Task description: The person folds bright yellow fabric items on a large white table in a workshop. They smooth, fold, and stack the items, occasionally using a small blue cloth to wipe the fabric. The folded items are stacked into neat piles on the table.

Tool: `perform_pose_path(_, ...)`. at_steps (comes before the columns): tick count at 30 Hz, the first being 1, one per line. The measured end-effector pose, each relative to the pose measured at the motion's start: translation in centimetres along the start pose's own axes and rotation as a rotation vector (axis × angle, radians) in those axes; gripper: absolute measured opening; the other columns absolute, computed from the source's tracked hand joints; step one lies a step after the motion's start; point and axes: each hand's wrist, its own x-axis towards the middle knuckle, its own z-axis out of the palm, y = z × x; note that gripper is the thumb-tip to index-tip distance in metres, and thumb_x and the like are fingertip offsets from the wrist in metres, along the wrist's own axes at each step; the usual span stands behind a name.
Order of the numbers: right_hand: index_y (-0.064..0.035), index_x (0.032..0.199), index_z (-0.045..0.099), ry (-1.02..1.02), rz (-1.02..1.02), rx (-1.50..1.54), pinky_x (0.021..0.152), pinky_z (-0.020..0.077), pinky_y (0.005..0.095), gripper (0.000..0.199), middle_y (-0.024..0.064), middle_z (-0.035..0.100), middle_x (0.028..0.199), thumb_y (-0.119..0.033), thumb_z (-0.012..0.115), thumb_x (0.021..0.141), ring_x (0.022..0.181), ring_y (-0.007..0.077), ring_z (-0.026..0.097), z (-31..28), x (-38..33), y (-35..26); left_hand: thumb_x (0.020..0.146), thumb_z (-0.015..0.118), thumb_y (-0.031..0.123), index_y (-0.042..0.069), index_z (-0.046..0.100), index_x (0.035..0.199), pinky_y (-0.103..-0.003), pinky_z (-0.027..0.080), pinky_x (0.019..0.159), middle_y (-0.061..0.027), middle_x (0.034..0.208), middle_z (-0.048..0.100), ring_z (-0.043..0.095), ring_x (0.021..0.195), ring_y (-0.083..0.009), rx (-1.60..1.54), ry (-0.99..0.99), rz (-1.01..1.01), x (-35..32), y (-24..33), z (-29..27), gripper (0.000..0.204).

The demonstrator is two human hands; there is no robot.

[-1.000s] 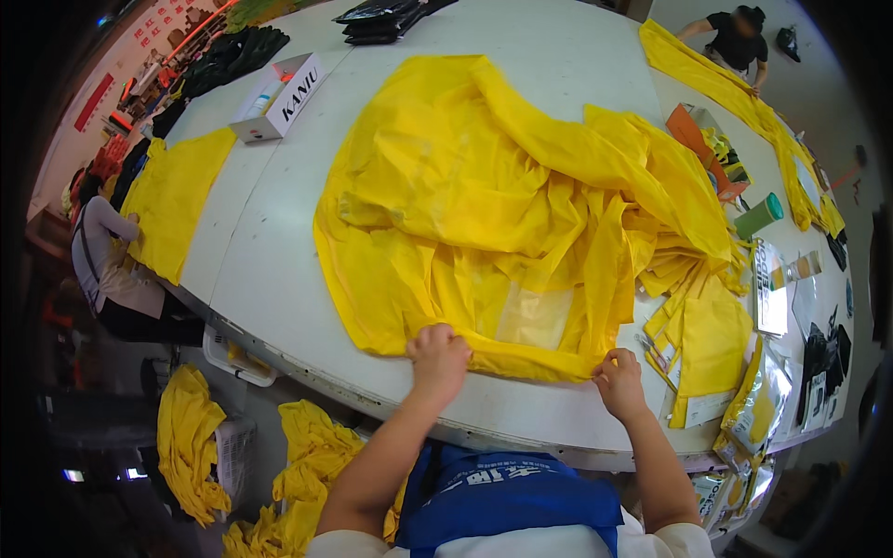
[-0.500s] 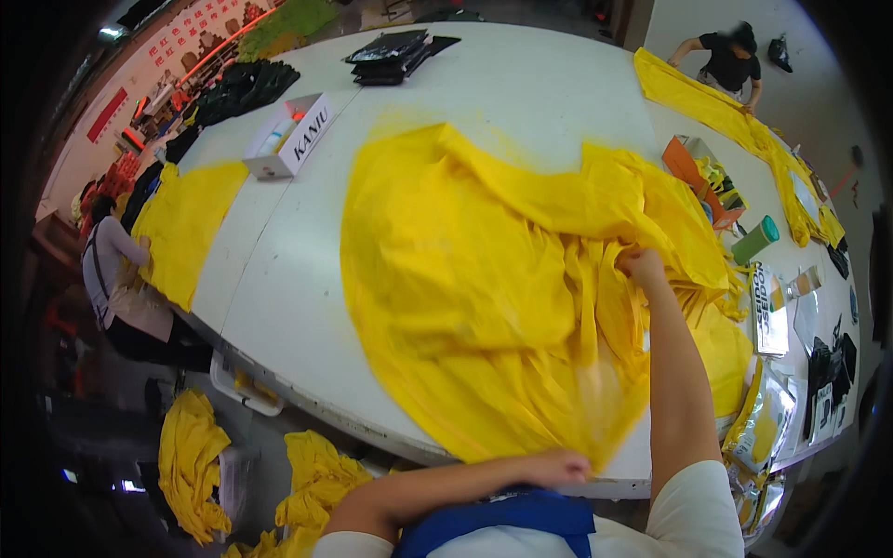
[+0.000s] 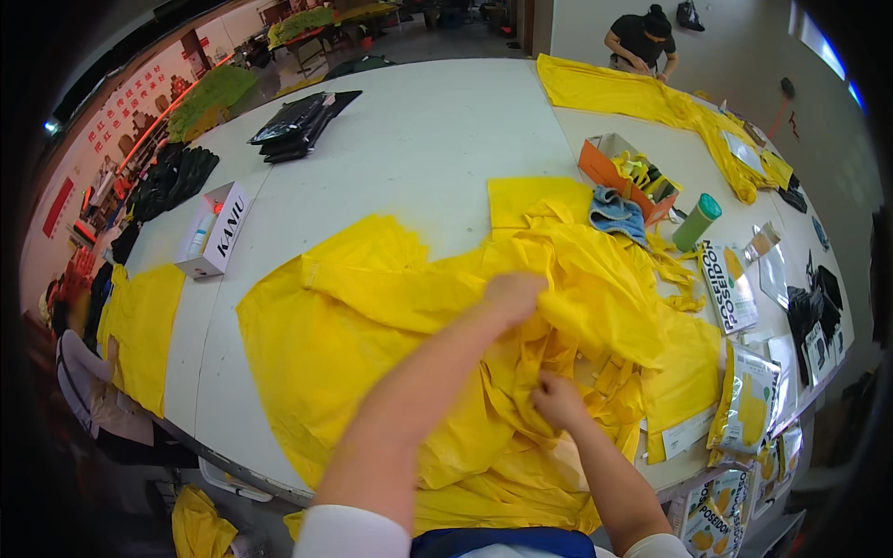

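A large, crumpled yellow garment [image 3: 344,344] of thin, smooth fabric lies spread over the white table in front of me, its near part hanging toward my lap. My left hand [image 3: 514,296] reaches across it and is closed on a fold near its upper middle. Nearer to me and to the right, my right hand [image 3: 560,402] grips a gathered strip of the same garment. Bunched folds lie between the two hands. Both hands are partly hidden by cloth and slightly blurred.
On the right are an orange box [image 3: 625,177], blue denim cloth [image 3: 618,216], a green cylinder [image 3: 698,221] and plastic packages [image 3: 744,395]. A white box [image 3: 212,231] and black packages [image 3: 299,126] stand at the left and back. Co-workers handle yellow fabric at the far right [image 3: 642,42] and left [image 3: 84,372].
My left hand has moved up from the near edge onto the garment's middle. My right hand has come down toward me. The garment is more bunched, and the view has shifted rightward.
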Motion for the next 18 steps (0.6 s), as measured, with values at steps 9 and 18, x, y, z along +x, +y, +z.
perform_pose_path(9,-0.001,0.101,0.06,0.155,-0.547,0.553,0.077,0.0498,0.0321,0.037,0.0111,0.064,0.108,0.001,0.043,0.069,0.087,0.021,0.062,-14.9,-4.6,-7.4,0.084,0.056,0.053,0.007,0.034,0.133,-0.043,0.04,0.093,-0.0165,0.131,0.04,0.042,0.115,-0.0341,-0.351,1.405,-0.982,-22.2,-30.0,-23.4,0.071)
perform_pose_path(18,-0.0052,0.086,0.058,-0.511,-0.692,-0.597,0.068,0.0512,0.0382,0.021,0.0123,0.063,0.108,-0.006,0.059,0.065,0.078,0.0318,0.062,-2.9,-13.1,-9.9,0.095,0.043,0.051,0.013,0.033,0.141,-0.049,0.037,0.101,-0.0122,0.138,0.043,0.045,0.123,-0.0313,-2.398,0.639,-0.08,-33.2,-18.3,1.9,0.06)
